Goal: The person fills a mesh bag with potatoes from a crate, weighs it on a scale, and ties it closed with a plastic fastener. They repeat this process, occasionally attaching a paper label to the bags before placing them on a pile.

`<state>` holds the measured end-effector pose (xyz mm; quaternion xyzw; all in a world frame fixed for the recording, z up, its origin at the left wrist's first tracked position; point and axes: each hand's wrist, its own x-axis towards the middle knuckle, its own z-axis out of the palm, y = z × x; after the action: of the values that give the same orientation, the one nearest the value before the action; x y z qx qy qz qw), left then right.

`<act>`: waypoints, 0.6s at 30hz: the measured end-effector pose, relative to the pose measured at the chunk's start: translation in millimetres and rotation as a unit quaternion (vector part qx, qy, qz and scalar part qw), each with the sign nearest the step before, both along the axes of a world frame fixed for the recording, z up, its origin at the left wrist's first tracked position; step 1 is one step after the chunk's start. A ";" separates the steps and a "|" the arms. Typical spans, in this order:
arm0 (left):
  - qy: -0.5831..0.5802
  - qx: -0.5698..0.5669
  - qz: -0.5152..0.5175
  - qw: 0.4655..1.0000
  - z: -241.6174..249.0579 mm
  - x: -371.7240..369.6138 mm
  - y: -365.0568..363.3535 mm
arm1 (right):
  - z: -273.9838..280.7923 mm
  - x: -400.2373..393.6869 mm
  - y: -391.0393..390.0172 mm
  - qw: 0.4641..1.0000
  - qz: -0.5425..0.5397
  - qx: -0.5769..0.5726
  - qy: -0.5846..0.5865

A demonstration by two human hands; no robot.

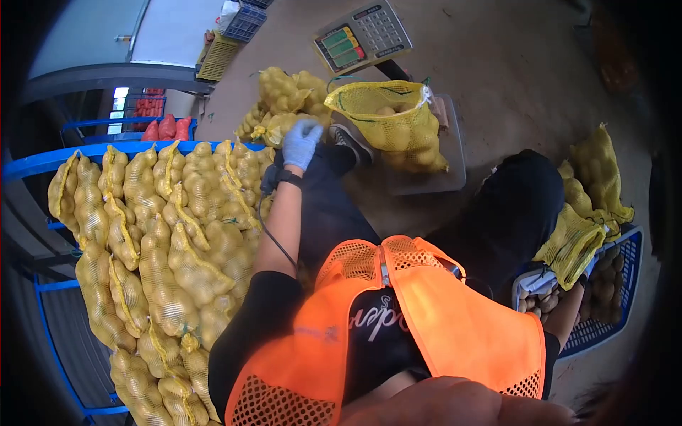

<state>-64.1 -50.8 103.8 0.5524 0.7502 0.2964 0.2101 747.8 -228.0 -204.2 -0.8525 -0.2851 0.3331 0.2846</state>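
My left hand (301,142), in a pale blue glove, is raised above my knee with its fingers curled in. I see nothing in it. Just beyond it lie filled yellow mesh bags of potatoes (284,99). At the right, my right hand (590,267) reaches down into a blue crate (604,337) holding loose potatoes (604,284). A yellow mesh bag (570,245) lies across the crate's edge beside that hand and hides its fingers. An open yellow mesh bag (387,117), part filled with potatoes, stands on a scale platform (455,153) in front of me.
The scale's display (362,39) stands behind the platform. Many filled yellow mesh bags (163,270) are stacked on a blue-framed rack (35,167) at my left. More filled bags (597,170) stand by the crate. Red bags (167,128) and other crates (243,23) are further back.
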 end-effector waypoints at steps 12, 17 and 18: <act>0.084 0.002 0.018 0.996 -7.5 6.3 -5.0 | 24.8 -13.2 -24.0 1.000 -0.013 -0.012 0.020; -0.238 -0.025 0.075 0.968 -7.9 7.6 11.1 | 22.5 14.0 -59.9 0.979 0.111 -0.080 -0.150; -0.246 -0.028 0.076 0.966 -6.3 11.9 15.2 | 12.7 32.0 -74.8 0.917 0.182 -0.139 -0.326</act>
<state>-52.3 -35.6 97.6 0.3976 0.7233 0.4174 0.3802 779.8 -302.8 -191.5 -0.8780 -0.4636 0.1189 -0.0112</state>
